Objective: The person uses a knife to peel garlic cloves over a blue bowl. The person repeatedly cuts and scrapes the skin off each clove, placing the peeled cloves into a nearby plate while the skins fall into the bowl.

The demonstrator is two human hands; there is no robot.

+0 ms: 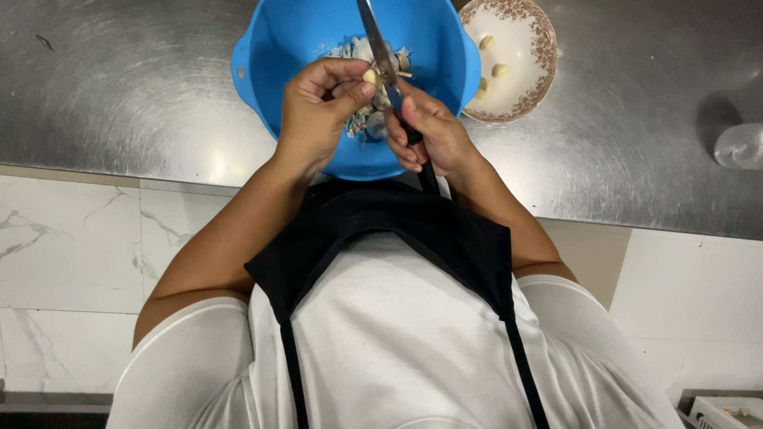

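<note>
My left hand point(318, 111) pinches a small pale garlic clove point(369, 77) between thumb and fingers, over a blue plastic bowl point(274, 48). My right hand point(433, 135) grips the dark handle of a knife point(377, 44), whose blade points away from me and lies against the clove. Papery garlic skins and pieces point(358, 52) lie in the bottom of the bowl, partly hidden by both hands.
A white dish with a brown patterned rim point(544, 48) holds a few peeled cloves point(499, 70), right of the bowl. Both stand on a steel counter point(135, 87). A clear container point(739, 147) sits at the far right edge. Marble tiles lie below.
</note>
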